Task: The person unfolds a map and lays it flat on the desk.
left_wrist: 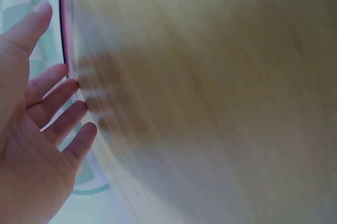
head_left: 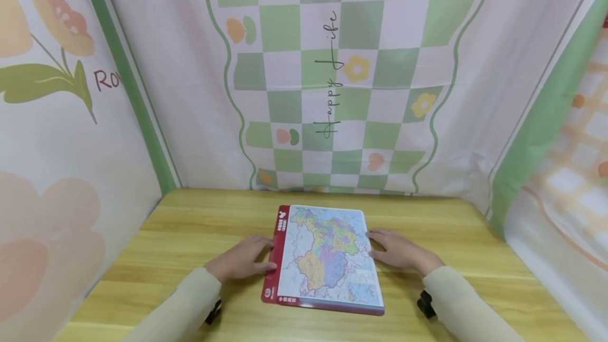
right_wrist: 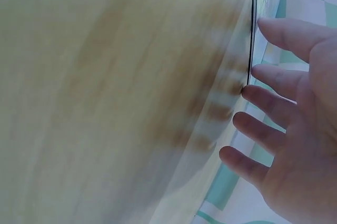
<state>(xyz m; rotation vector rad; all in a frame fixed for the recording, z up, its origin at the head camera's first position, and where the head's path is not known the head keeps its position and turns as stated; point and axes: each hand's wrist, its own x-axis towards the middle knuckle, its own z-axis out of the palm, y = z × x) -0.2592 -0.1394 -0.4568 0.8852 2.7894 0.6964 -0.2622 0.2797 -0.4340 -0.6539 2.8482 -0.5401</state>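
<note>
A flat rectangular map board (head_left: 328, 252) lies on the wooden table, slightly turned. Its face carries a coloured map, and a red strip with white lettering runs down its left side. My left hand (head_left: 242, 258) rests at the red side, fingers loosely spread, thumb and fingertips at the edge. On the opposite side, my right hand (head_left: 399, 249) touches the right edge with relaxed fingers. In the left wrist view the left hand (left_wrist: 39, 134) has its fingertips close to the board's thin edge. The right wrist view shows the right hand (right_wrist: 295, 124) with fingers apart beside the dark edge.
The wooden table (head_left: 190, 241) extends around the board on all sides. A curtain (head_left: 323, 94) with green checks hangs behind its far edge. Printed cloth (head_left: 62, 146) hangs at the left, and more cloth with a green band (head_left: 537, 146) hangs at the right.
</note>
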